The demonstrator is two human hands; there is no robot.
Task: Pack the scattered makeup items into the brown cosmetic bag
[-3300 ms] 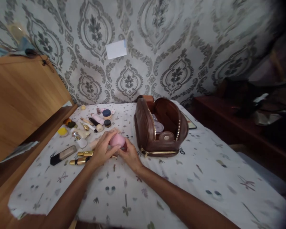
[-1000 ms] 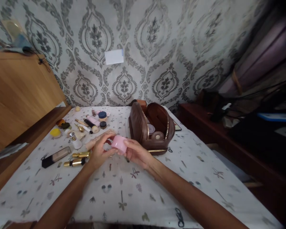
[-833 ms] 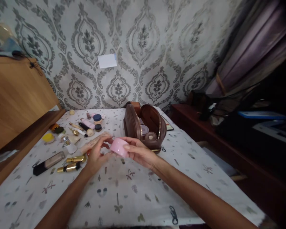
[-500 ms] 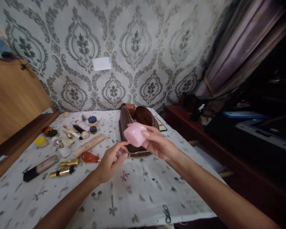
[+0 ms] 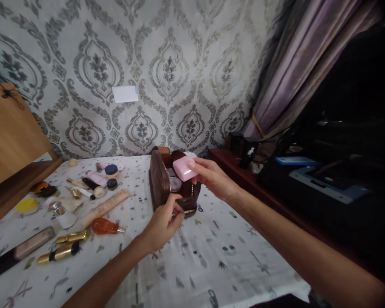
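A glossy pink rounded case is pinched between the thumb and fingers of my right hand, tilted just above the opening of a brown cosmetic bag. The bag stands unzipped on the cloth, and a round compact shows inside it. At the bag's near edge, my left hand has its fingers curled against the zipped rim. Part of the bag's right side is hidden behind the pink case and my right hand.
Left of the bag lie several cosmetics: an orange bottle, a beige tube, gold tubes, a foundation bottle and a blue-lidded jar. A wooden panel borders the left; a dark red ledge the right.
My right hand has brought the pink case over the bag's opening and tilted it. My left hand has moved from beside the case to the bag's near edge. The view has shifted right.
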